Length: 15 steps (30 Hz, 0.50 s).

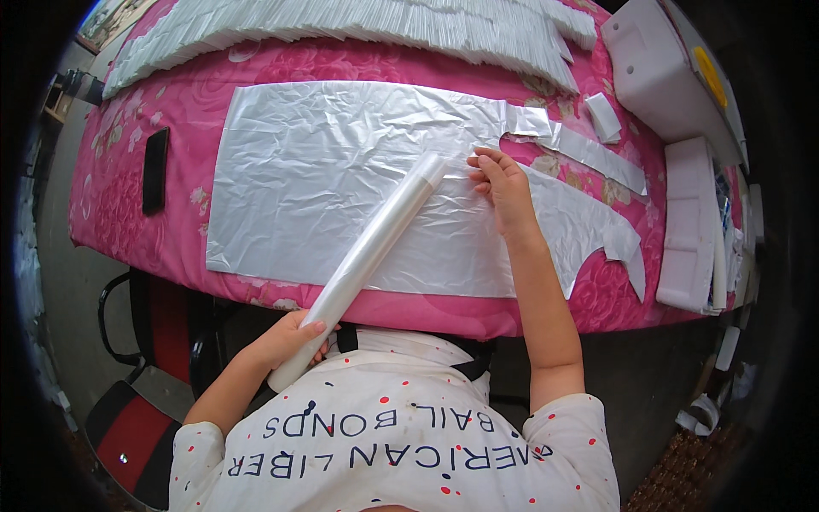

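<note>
The left hand (pixel 290 337) grips the low end of a long clear roll (pixel 367 260), which slants up toward 1 o'clock over the plastic sheet (pixel 341 179). The right hand (pixel 502 183) pinches the sheet's edge by the roll's top end. The thin sheet could crease or slip if the roll tips. The white stack (pixel 358 21) at 12 o'clock is cut off; maybe bags.
</note>
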Tool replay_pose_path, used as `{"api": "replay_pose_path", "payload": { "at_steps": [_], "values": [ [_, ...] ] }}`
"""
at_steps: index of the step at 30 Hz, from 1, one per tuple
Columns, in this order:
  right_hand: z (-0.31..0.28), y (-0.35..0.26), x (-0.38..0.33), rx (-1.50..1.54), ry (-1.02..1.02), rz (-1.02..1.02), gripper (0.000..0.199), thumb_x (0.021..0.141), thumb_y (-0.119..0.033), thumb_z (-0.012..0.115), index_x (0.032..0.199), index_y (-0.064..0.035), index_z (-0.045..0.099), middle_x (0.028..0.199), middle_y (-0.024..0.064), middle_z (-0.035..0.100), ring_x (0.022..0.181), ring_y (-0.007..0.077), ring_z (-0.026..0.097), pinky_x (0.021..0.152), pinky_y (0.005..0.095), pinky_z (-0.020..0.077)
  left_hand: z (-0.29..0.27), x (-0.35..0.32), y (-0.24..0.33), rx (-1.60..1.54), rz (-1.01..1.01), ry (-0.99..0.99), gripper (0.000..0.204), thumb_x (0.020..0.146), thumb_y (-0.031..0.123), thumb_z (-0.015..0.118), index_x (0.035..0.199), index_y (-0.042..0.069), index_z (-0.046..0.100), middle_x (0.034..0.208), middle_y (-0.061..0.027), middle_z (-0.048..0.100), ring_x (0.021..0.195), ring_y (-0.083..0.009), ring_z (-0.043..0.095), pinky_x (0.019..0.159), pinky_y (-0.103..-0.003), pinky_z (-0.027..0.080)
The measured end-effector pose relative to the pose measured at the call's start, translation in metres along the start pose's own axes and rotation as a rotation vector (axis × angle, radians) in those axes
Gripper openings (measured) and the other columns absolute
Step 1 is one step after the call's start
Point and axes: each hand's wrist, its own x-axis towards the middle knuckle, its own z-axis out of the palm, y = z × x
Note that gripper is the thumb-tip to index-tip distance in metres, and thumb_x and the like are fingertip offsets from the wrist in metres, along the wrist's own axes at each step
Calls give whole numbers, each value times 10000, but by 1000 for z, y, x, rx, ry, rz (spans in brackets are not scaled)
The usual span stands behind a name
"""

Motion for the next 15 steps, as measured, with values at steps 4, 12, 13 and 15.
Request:
{"api": "replay_pose_path", "payload": {
  "at_steps": [4, 12, 13, 15],
  "values": [
    [6, -3, 0, -133, -76, -12, 238, 876, -202, 560, 1052, -48, 607, 949, 25, 634, 713, 44, 534, 601, 162, 415, -1, 0, -2, -32, 29, -20, 500, 810, 379, 639, 1132, 15, 521, 699, -32, 546, 590, -103, 530, 572, -247, 458],
    [21, -19, 7, -352, -305, 104, 240, 864, -251, 584, 982, -49, 636, 787, -26, 594, 652, 27, 505, 539, 168, 377, -2, -1, -3, 33, 58, -20, 510, 808, 398, 635, 1134, 23, 520, 740, -27, 547, 627, -94, 528, 598, -244, 458],
    [22, -21, 9, -376, -354, 111, 242, 856, -254, 593, 969, -45, 638, 783, -20, 599, 645, 35, 509, 538, 180, 381, -1, -1, -3, 31, 59, -18, 511, 807, 399, 635, 1133, 22, 519, 739, -27, 546, 628, -94, 528, 599, -245, 459],
    [23, -24, 11, -422, -450, 124, 248, 840, -259, 611, 944, -36, 642, 775, -9, 610, 632, 53, 515, 536, 204, 391, -1, -1, -2, 66, 58, 2, 524, 799, 408, 641, 1128, 20, 517, 746, -29, 552, 632, -94, 531, 602, -245, 460]
  ]
}}
